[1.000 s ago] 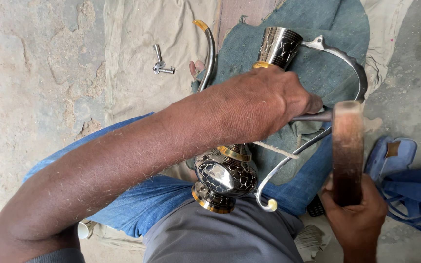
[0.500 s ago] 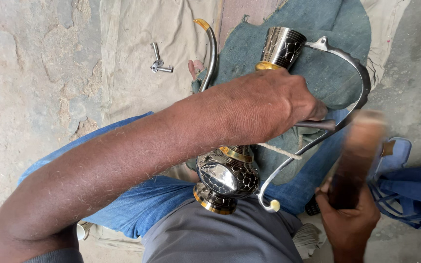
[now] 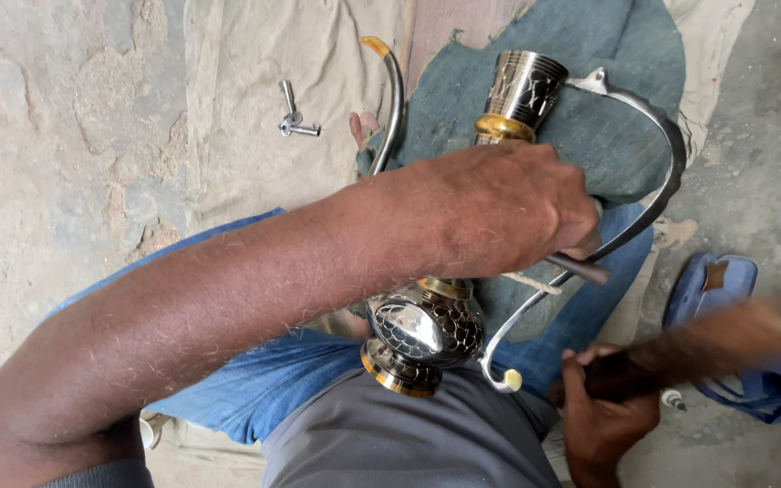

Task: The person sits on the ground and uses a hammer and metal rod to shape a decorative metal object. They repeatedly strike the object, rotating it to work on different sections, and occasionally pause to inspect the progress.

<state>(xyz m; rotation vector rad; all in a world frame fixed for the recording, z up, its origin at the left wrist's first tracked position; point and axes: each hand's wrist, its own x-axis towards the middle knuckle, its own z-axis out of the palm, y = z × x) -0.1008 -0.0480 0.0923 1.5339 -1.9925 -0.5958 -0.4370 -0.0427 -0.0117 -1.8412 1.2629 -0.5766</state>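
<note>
A shiny silver and gold metal vessel with an engraved neck lies across my lap. Curved metal handles arc out on both sides of it. My left hand reaches over the middle of the vessel and grips a thin dark metal rod against it. My right hand is low at the right, closed around the end of a brown wooden stick, which is blurred and points out to the right.
A grey-green cloth and a beige cloth cover the rough ground. A small metal fitting lies on the beige cloth. A blue sandal sits on the ground at the right.
The wooden stick in my right hand has swung from upright down to nearly level, pointing right. My left hand stays on the vessel with the rod.
</note>
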